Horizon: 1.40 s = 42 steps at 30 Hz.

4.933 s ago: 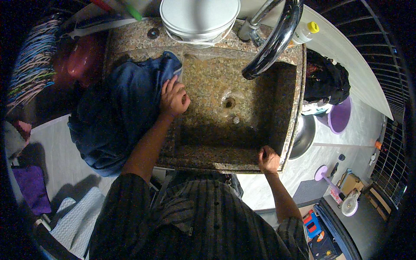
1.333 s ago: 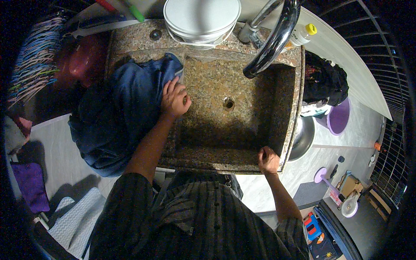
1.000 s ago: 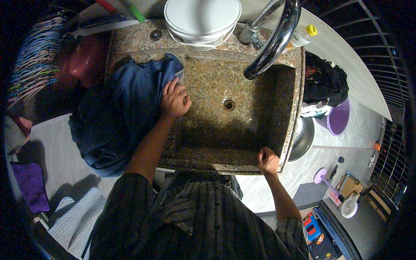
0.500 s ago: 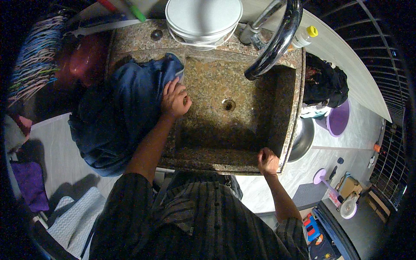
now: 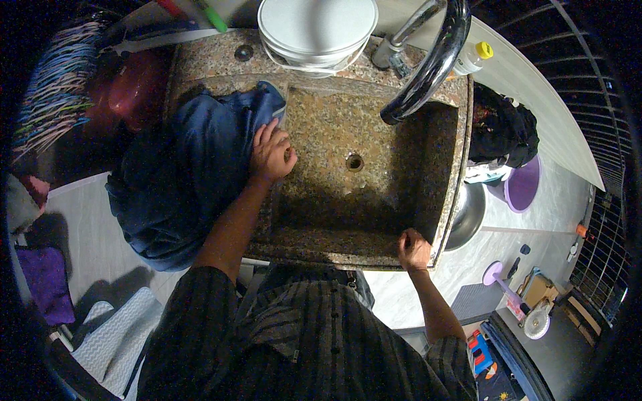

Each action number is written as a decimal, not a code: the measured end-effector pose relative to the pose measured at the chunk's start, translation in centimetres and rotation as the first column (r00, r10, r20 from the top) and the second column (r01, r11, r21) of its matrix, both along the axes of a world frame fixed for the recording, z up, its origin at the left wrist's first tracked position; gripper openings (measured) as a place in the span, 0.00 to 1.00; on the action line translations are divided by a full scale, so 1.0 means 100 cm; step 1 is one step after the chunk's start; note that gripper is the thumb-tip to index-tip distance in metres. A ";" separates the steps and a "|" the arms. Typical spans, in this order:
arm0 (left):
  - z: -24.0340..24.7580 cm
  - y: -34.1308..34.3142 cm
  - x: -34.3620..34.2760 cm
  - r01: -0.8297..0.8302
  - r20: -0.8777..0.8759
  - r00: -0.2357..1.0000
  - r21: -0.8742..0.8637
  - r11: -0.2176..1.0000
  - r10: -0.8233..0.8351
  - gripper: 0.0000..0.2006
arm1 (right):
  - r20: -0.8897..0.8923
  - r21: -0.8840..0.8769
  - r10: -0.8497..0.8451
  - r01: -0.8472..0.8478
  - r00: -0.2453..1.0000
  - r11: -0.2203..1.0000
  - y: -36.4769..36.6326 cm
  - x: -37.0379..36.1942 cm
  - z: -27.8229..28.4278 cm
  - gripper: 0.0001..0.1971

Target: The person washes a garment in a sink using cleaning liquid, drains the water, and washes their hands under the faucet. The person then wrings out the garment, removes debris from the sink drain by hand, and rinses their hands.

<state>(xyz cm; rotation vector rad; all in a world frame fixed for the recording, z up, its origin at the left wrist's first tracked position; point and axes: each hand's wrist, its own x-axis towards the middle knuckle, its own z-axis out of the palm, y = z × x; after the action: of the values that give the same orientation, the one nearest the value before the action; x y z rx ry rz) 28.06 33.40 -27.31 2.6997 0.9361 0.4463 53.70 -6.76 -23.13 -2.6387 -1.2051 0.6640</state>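
A stone sink (image 5: 321,123) with a speckled brown basin lies before me, its round drain (image 5: 354,162) uncovered. A heap of dark blue denim-like cloth (image 5: 207,134) covers the ledge on the left and hangs down over the front edge. My left hand (image 5: 273,154) rests on the cloth's right side beside the basin, fingers stretched out over the fabric. At the front right corner, my right hand (image 5: 414,248) is curled over the sink's rim. Above the basin's right part arches a chrome faucet (image 5: 428,73); no running water shows.
A lidded white bucket (image 5: 317,30) stands behind the basin, and a yellow-capped bottle (image 5: 475,59) is beyond the faucet. To the right are dark clothes (image 5: 501,130), a purple bucket (image 5: 523,184) and a metal basin (image 5: 468,217). A red container (image 5: 137,93) sits at far left.
The whole view has shifted very slightly. Both hands and the cloth stay in the same places.
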 end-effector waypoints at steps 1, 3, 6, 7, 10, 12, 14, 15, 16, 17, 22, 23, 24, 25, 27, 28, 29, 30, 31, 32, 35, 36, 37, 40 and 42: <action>0.000 0.000 0.000 0.001 0.000 1.000 0.000 1.000 -0.001 0.07 | 0.004 -0.010 0.000 0.000 1.000 1.000 0.000 0.000 0.000 0.10; -0.001 0.000 0.000 0.000 0.017 1.000 0.017 1.000 0.000 0.06 | -0.006 -0.016 -0.006 0.006 1.000 1.000 0.000 0.000 0.000 0.10; -0.001 0.000 -0.001 -0.007 0.022 1.000 0.050 0.999 0.006 0.06 | -0.025 -0.020 -0.008 0.007 1.000 1.000 0.001 0.000 0.002 0.10; 0.000 0.000 0.000 -0.007 0.023 1.000 0.050 0.999 0.005 0.06 | -0.030 -0.021 -0.008 0.007 1.000 1.000 0.001 0.000 0.002 0.10; 0.001 -0.001 0.001 -0.015 -0.001 1.000 -0.007 1.000 0.015 0.09 | -0.051 -0.012 -0.034 0.033 0.998 0.999 0.000 0.000 0.002 0.09; 0.000 -0.001 0.000 -0.016 0.014 1.000 0.018 1.000 0.015 0.09 | -0.053 -0.022 -0.023 0.021 0.998 1.000 0.001 0.001 0.002 0.09; -0.001 0.000 0.000 -0.011 0.019 1.000 0.022 1.000 0.011 0.09 | -0.051 -0.070 -0.030 0.026 0.998 0.997 0.002 0.001 0.003 0.08; -0.001 0.000 0.000 -0.008 0.023 1.000 0.027 1.000 0.007 0.09 | -0.051 -0.092 -0.034 0.030 0.998 0.995 0.003 0.001 0.004 0.08; 0.000 0.000 0.000 -0.009 0.023 1.000 0.027 1.000 0.008 0.09 | -0.050 -0.114 -0.039 0.033 0.998 0.993 0.004 0.001 0.005 0.08; 0.000 0.000 0.000 -0.008 0.019 1.000 0.025 1.000 0.007 0.09 | -0.055 -0.107 -0.036 0.030 0.998 0.994 0.005 0.001 0.006 0.08; 0.002 -0.001 0.000 -0.010 0.014 1.000 0.028 1.000 0.010 0.08 | -0.051 -0.099 -0.019 0.013 0.999 0.995 0.010 -0.001 0.013 0.08; 0.002 0.000 0.000 -0.009 0.017 1.000 0.030 1.000 0.009 0.08 | -0.056 -0.094 -0.023 0.017 0.998 0.995 0.011 -0.001 0.014 0.08; 0.002 0.000 0.000 -0.006 0.022 1.000 0.031 0.999 0.006 0.08 | -0.057 -0.091 -0.026 0.020 0.998 0.996 0.010 -0.001 0.013 0.08; 0.002 0.000 0.000 -0.006 0.023 1.000 0.031 1.000 0.006 0.08 | -0.059 -0.089 -0.029 0.023 0.998 0.996 0.008 -0.001 0.012 0.08; 0.002 -0.001 0.000 0.015 0.093 0.995 0.070 0.997 -0.021 0.08 | -0.051 -0.035 -0.029 0.027 0.998 0.999 0.003 0.000 0.006 0.08; 0.001 -0.001 0.000 0.016 0.095 0.995 0.069 0.997 -0.022 0.08 | -0.047 -0.017 -0.030 0.029 0.998 0.999 0.000 0.000 0.004 0.08; 0.000 -0.001 0.002 0.016 0.110 0.994 0.075 0.997 -0.024 0.08 | -0.043 -0.011 -0.033 0.033 0.999 0.999 -0.003 0.001 0.002 0.08; -0.002 -0.001 0.001 0.015 0.124 0.992 0.083 0.996 -0.025 0.08 | -0.040 -0.006 -0.034 0.033 0.999 0.999 -0.004 0.001 0.001 0.08; -0.004 -0.001 0.000 0.014 0.126 0.992 0.084 0.996 -0.024 0.08 | -0.038 -0.001 -0.033 0.033 0.999 0.999 -0.004 0.001 0.000 0.08; -0.006 -0.002 -0.001 -0.012 0.133 0.991 0.041 0.999 0.006 0.08 | -0.017 -0.039 -0.019 0.019 1.000 0.999 -0.004 0.001 -0.001 0.08; -0.004 -0.001 -0.001 -0.026 0.107 0.994 0.025 0.999 0.024 0.08 | -0.006 -0.018 -0.022 0.022 1.000 1.000 0.001 -0.002 0.001 0.08; -0.002 -0.002 -0.002 -0.017 0.068 0.998 0.051 0.999 0.014 0.08 | -0.012 0.013 -0.028 0.028 1.000 1.000 0.001 -0.002 0.003 0.09; 0.001 -0.002 -0.002 -0.019 0.072 0.997 0.053 0.998 0.016 0.08 | -0.018 0.044 -0.033 0.034 0.999 0.998 0.002 -0.002 0.004 0.09; 0.008 -0.002 0.000 -0.013 0.045 0.999 0.032 0.999 0.011 0.09 | -0.014 0.082 -0.004 0.005 1.000 0.997 0.002 -0.001 0.004 0.10; 0.012 -0.002 0.001 0.014 0.006 1.000 0.022 1.000 -0.014 0.09 | -0.002 0.092 -0.001 0.001 1.000 0.996 0.002 -0.002 0.003 0.10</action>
<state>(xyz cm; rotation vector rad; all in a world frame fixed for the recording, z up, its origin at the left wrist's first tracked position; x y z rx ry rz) 28.18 33.23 -26.10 2.7212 0.9149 0.4635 53.53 -6.58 -22.86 -2.5629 -1.2037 0.5960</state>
